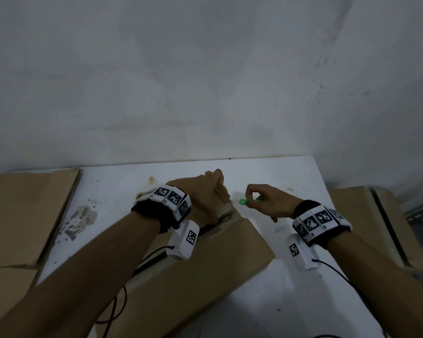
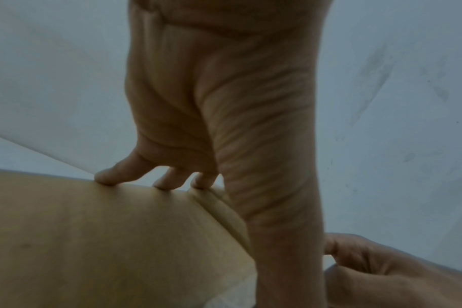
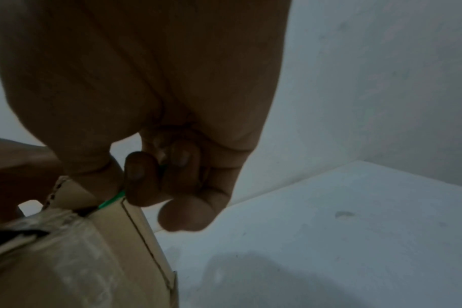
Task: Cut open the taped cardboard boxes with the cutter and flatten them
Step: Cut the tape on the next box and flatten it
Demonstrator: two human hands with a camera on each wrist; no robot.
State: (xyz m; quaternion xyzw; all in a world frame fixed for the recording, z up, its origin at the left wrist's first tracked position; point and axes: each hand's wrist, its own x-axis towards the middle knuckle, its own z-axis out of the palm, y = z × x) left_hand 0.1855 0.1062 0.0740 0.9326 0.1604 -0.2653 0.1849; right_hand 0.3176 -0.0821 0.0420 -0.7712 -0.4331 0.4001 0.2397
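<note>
On the stained white counter [image 1: 303, 276] against a scuffed grey wall [image 1: 205, 69], with 2 flat cardboard sheets [image 1: 27, 211] flanking it, the left hand [image 1: 203, 191] has its grip clamped on the taped box's [image 1: 205, 276] flap while the right hand [image 1: 269, 203] pinches the green cutter [image 1: 242, 202] just beside it.

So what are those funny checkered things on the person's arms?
Each wrist wears a black band ringed with white square tiles printed with black-and-white codes. Under each wrist hangs a small white camera box with its own code sticker, and a thin black cable trails from it. The right wrist has the same band and box. The arms are bare, with no sleeves.
</note>
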